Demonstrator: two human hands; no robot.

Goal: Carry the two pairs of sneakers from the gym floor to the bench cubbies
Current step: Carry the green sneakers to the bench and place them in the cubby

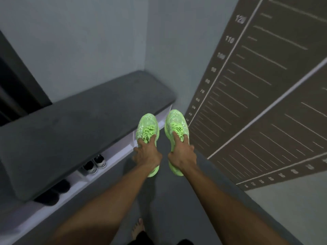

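STEP: carry in progress, second pair judged | LEFT: left hand (147, 154) clasps left green sneaker (148, 128) by its collar | RIGHT: right hand (182, 153) clasps right green sneaker (176, 124) likewise | POSITION: frame centre, held clear of the floor before the bench cubbies (113, 157) | OTHER: black-and-white sneakers (95, 164) already stowed, lower left | NEXT: lower toes-first into the right-end cubby, apparently vacant; interior poorly seen.

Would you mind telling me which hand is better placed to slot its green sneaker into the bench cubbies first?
Left, probably. The left hand holds its green sneaker right beside the bench cubbies, while the right hand is farther out over the floor.
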